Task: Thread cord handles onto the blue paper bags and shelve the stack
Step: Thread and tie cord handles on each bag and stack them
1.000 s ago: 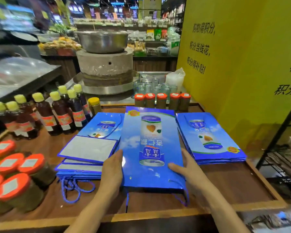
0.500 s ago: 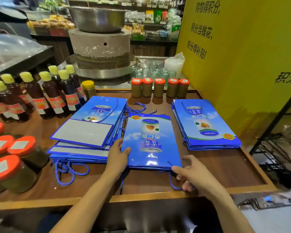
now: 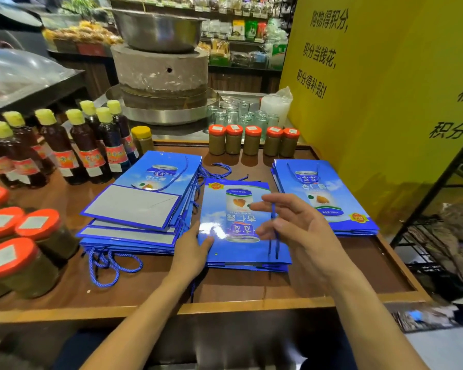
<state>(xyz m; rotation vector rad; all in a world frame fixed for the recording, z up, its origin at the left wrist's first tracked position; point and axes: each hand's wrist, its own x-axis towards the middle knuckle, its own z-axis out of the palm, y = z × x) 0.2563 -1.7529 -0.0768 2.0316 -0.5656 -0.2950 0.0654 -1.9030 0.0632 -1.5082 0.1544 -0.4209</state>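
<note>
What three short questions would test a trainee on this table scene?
1. True or false: the right hand holds a blue cord.
2. How many orange-lid jars stand in the far row? A three, B five, C eight.
3. Fill in: the left hand touches the ___ edge of the middle bag.
Key: 1 true; 2 B; 3 left.

Yellow wall panel (image 3: 385, 89), wooden counter (image 3: 318, 284), stocked shelves behind (image 3: 238, 28), black rack (image 3: 439, 188)
</note>
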